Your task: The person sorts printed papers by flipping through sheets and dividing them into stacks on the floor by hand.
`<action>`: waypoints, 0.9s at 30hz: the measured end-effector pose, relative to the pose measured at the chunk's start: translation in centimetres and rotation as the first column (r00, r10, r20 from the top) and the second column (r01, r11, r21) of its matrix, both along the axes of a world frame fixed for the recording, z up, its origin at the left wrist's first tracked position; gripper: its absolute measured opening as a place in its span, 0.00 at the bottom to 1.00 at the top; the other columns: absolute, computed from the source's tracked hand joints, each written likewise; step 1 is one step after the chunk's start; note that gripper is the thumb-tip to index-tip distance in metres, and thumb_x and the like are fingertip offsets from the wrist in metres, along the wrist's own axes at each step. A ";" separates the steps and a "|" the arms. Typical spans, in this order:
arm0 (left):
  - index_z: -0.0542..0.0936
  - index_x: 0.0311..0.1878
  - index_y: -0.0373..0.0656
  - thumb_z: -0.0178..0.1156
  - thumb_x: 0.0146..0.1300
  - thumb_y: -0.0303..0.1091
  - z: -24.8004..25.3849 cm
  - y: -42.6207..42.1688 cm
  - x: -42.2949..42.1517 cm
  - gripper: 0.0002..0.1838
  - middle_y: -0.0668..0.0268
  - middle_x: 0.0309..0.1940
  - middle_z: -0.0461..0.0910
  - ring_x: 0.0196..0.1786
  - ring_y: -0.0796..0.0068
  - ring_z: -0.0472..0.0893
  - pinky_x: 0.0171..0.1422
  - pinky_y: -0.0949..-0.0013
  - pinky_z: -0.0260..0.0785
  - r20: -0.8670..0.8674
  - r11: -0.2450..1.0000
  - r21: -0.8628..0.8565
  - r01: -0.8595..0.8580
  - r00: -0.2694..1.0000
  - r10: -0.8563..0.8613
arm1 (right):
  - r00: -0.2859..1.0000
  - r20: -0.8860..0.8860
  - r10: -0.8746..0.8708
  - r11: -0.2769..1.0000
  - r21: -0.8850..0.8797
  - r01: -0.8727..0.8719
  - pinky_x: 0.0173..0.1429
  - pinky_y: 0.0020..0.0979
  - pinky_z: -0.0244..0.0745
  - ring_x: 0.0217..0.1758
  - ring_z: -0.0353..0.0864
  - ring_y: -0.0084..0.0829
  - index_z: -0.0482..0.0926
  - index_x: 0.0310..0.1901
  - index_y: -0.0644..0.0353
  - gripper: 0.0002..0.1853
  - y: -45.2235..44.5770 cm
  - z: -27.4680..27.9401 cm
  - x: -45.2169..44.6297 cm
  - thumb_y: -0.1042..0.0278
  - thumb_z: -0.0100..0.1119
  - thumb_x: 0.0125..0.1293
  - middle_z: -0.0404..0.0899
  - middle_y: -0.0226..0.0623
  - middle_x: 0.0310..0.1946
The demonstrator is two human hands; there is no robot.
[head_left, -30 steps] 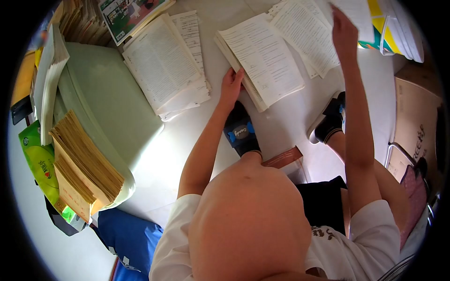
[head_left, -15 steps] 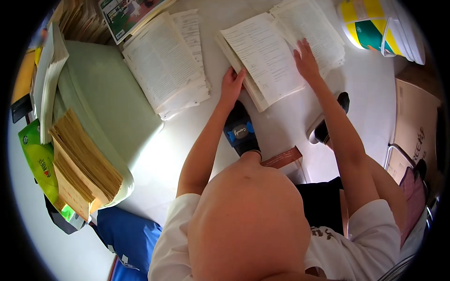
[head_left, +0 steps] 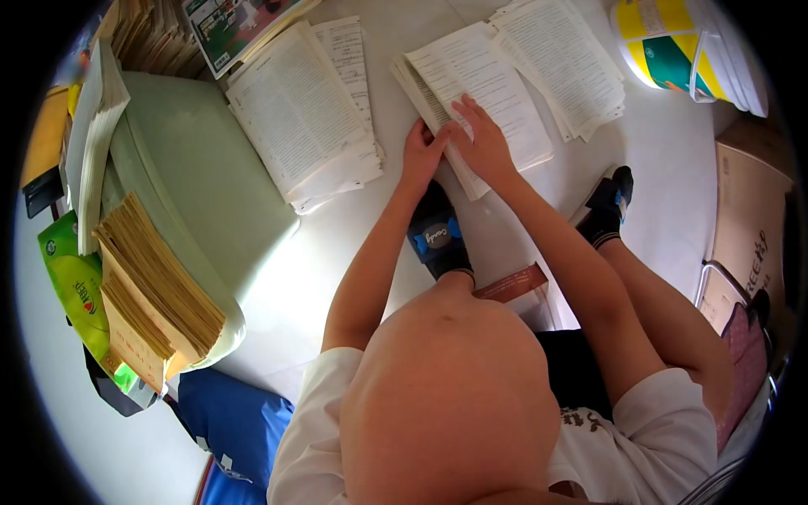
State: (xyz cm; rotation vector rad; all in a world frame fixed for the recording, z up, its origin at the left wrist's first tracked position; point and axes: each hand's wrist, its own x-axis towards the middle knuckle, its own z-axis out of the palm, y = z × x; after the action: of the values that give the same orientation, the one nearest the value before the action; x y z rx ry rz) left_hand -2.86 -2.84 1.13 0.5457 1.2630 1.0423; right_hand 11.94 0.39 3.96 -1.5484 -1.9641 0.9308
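An open book (head_left: 513, 109) with printed pages lies on the pale floor in front of me. My left hand (head_left: 423, 150) grips its left edge, the thumb on top and the other fingers partly hidden. Close beside it, my right hand (head_left: 480, 141) rests on the page near the left edge, fingers spread. Loose printed sheets (head_left: 562, 63) lie just past the book's upper right side. Another stack of printed pages (head_left: 295, 114) is to the left of my hands.
A white bucket (head_left: 673, 50) stands at the upper right, above a cardboard box (head_left: 745, 219). On the left are a pale green container (head_left: 194, 160), thick yellowed books (head_left: 160, 282) and a blue bag (head_left: 231, 421). A magazine (head_left: 240, 29) lies at the top.
My right hand has come down from the upper right, over the loose sheets, to the open book's left part beside my left hand. My left hand has stayed at the book's edge.
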 end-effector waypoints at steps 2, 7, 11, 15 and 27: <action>0.74 0.65 0.35 0.65 0.73 0.39 0.3 0.0 0.1 0.24 0.62 0.51 0.85 0.48 0.78 0.84 0.49 0.74 0.78 0.009 1.000 -0.002 -0.006 1.000 0.006 | 1.000 0.001 -0.001 1.000 -0.008 0.001 0.72 0.42 0.72 0.72 0.74 0.50 0.80 0.62 0.60 0.21 0.9 0.8 0.5 0.59 0.61 0.72 0.71 0.51 0.73; 0.74 0.65 0.34 0.65 0.74 0.40 -0.4 0.1 0.2 0.25 0.62 0.50 0.86 0.48 0.78 0.84 0.51 0.73 0.78 -0.001 0.999 0.020 -0.030 1.000 0.030 | 0.993 0.095 0.075 0.990 -0.125 -0.063 0.56 0.45 0.81 0.51 0.85 0.54 0.85 0.53 0.60 0.14 3.7 1.6 2.8 0.63 0.62 0.70 0.86 0.52 0.51; 0.74 0.64 0.33 0.65 0.75 0.42 0.0 -0.1 0.2 0.25 0.61 0.50 0.86 0.50 0.77 0.84 0.54 0.73 0.77 0.046 0.999 -0.014 -0.042 0.998 0.043 | 0.982 -0.189 0.004 0.985 -0.166 -0.036 0.51 0.34 0.78 0.44 0.86 0.34 0.82 0.57 0.67 0.18 7.0 3.5 6.2 0.62 0.62 0.74 0.88 0.47 0.45; 0.75 0.64 0.33 0.64 0.75 0.42 0.4 -0.1 0.2 0.25 0.62 0.50 0.85 0.50 0.77 0.84 0.54 0.73 0.77 0.061 0.999 0.012 -0.036 0.998 0.035 | 0.911 -0.304 -0.279 0.957 -0.006 0.291 0.51 0.27 0.75 0.47 0.80 0.22 0.82 0.55 0.68 0.18 12.4 11.2 10.1 0.61 0.64 0.75 0.86 0.33 0.45; 0.74 0.66 0.36 0.61 0.76 0.51 0.7 -0.2 0.2 0.29 0.65 0.48 0.83 0.46 0.78 0.82 0.48 0.72 0.77 -0.005 1.000 -0.012 -0.006 1.000 0.006 | 0.890 0.221 -0.398 0.872 0.392 0.293 0.63 0.36 0.78 0.59 0.85 0.47 0.80 0.64 0.60 0.18 13.0 9.3 14.1 0.64 0.54 0.79 0.85 0.50 0.56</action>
State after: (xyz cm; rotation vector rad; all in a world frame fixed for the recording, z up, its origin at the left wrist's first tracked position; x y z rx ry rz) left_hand -2.66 -3.00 1.80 0.5357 1.2752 1.0385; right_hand 26.07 13.38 13.28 -1.8187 -1.8170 0.1913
